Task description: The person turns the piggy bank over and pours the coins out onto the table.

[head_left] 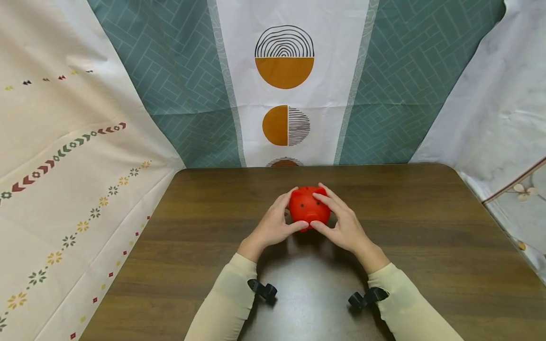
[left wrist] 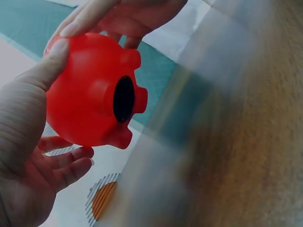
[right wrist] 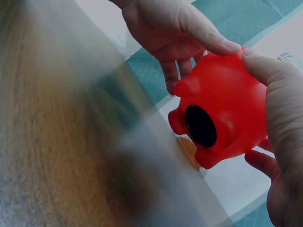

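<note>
Red piggy bank [head_left: 309,210] sits between my two hands, held up off the wooden counter [head_left: 192,265] with its face towards me. My left hand [head_left: 273,225] curves round one side and my right hand [head_left: 347,227] round the other. My fingers [left wrist: 71,172] are bent about its body, gripping it, while both thumbs [left wrist: 51,65] press low on its face, tips just beside each other. Wrist views show its stubby feet [left wrist: 120,137] and the round black plug [left wrist: 124,99] in its belly (a side I can't see from above). Cream sleeves [head_left: 230,293] cover my forearms, each with a black wrist camera [head_left: 268,291]. Beyond the counter's far edge hangs a green and white cloth [head_left: 192,94] printed with ochre shapes; a floral cloth [head_left: 68,241] drapes to the left.
</note>
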`<state>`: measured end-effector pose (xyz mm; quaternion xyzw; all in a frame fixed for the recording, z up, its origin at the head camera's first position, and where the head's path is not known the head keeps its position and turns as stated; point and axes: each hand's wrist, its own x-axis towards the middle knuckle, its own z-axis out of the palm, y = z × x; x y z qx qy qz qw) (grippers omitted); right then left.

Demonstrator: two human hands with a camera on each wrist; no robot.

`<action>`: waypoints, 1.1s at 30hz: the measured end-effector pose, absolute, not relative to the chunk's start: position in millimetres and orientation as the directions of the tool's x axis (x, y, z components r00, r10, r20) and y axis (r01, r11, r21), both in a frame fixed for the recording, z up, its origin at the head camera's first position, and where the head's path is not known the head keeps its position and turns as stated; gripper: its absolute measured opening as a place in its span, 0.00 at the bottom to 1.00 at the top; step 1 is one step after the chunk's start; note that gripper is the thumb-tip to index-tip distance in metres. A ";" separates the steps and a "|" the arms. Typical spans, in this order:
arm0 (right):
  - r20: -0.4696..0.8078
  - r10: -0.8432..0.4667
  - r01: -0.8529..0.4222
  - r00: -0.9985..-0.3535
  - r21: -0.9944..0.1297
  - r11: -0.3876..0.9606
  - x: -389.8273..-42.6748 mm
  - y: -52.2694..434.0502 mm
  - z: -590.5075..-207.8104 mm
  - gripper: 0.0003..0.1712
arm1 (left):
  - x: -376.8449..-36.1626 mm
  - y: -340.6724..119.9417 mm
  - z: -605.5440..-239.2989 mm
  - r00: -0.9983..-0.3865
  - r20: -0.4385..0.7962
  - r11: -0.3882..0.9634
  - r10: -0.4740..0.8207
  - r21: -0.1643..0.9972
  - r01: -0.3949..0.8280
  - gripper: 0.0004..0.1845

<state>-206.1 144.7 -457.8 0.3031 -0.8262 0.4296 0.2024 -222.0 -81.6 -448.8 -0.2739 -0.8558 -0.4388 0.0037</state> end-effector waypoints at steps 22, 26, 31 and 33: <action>0.671 -0.342 -0.743 -0.658 -0.504 0.440 -194.0 143.0 -423.6 0.49 | -211.7 -84.8 -419.1 -0.787 0.401 0.399 0.469 0.699 0.594 0.46; 0.665 -0.352 -0.743 -0.659 -0.501 0.445 -192.6 143.5 -420.8 0.51 | -209.9 -83.9 -417.4 -0.788 0.402 0.360 0.466 0.728 0.584 0.44; 0.658 -0.356 -0.739 -0.663 -0.504 0.446 -191.6 144.2 -419.9 0.53 | -209.1 -81.3 -416.8 -0.796 0.377 0.288 0.474 0.788 0.544 0.41; 0.659 -0.356 -0.740 -0.663 -0.502 0.449 -191.4 144.2 -420.0 0.55 | -209.4 -80.5 -416.4 -0.790 0.383 0.263 0.479 0.796 0.545 0.39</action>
